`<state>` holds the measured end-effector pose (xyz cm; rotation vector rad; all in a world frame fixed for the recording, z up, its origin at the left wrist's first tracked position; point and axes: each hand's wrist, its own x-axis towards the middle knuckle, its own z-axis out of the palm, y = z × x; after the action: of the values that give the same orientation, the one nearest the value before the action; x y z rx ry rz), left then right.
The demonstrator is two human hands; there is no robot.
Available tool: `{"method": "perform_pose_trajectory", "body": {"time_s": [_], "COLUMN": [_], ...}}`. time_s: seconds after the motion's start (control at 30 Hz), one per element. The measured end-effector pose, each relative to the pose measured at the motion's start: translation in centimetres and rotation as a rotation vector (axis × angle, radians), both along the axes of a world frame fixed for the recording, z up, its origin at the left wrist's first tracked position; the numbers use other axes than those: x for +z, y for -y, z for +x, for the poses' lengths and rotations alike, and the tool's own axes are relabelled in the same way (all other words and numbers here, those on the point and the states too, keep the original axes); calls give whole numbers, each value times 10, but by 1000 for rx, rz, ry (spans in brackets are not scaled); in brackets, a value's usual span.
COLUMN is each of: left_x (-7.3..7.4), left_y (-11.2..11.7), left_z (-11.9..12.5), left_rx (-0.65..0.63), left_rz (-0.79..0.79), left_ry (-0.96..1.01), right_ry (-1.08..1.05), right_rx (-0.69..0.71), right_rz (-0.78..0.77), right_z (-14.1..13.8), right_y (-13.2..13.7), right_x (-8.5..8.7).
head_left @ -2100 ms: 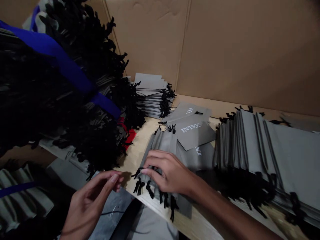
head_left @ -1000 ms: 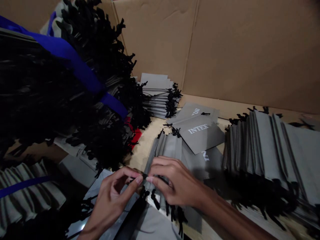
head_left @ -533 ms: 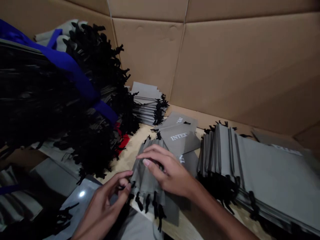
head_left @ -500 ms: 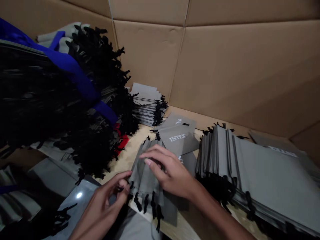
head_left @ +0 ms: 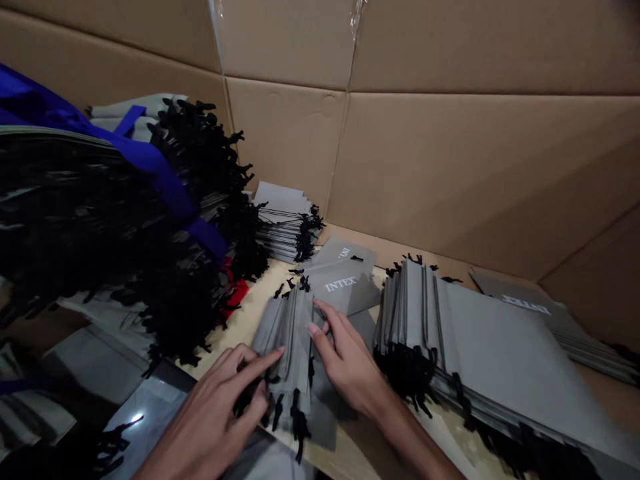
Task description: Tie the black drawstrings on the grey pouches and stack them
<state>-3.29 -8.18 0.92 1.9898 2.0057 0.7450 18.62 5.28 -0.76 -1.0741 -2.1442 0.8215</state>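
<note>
A small bunch of grey drawstring bags (head_left: 293, 340) lies in front of me, overlapping like a fan, with black knotted cords at both ends. My left hand (head_left: 220, 393) is at its left side, index finger stretched onto the fabric and thumb apart, near the lower cords. Along the right edge rests my right hand (head_left: 350, 357), fingers extended and thumb touching or close to the bags; neither hand is closed around them. Just behind, flat grey bags (head_left: 345, 283) printed "INTEX" overlap on the wooden tabletop (head_left: 225, 337).
Large bundles of black-corded bags (head_left: 100, 233), tied with a blue strap (head_left: 160, 177), rise at left. A neat bag stack (head_left: 283, 230) sits at the back. Right of my hands stands a thick row of grey bags (head_left: 500, 340). Cardboard walls (head_left: 450, 160) enclose the back and right.
My left hand has moved up and right onto the bunch. My right hand has slid off its top to the right edge. The bags look gathered closer together; the view has tilted slightly.
</note>
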Motion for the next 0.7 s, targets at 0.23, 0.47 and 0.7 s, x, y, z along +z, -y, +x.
{"method": "perform_pose_trajectory", "body": {"time_s": [0.23, 0.47, 0.7], "left_x": [-23, -16, -24], "left_y": [-4, 7, 12], "left_z": [-8, -17, -18], "left_rx": [-87, -17, -60], "left_rz": [31, -55, -17], "left_ry": [-90, 65, 32], "right_ry": [221, 28, 44], "right_rx": [312, 454, 522], "right_rz": [431, 342, 351], "right_z": [-21, -33, -20], "right_y": [3, -1, -7], "right_x": [16, -9, -4]}}
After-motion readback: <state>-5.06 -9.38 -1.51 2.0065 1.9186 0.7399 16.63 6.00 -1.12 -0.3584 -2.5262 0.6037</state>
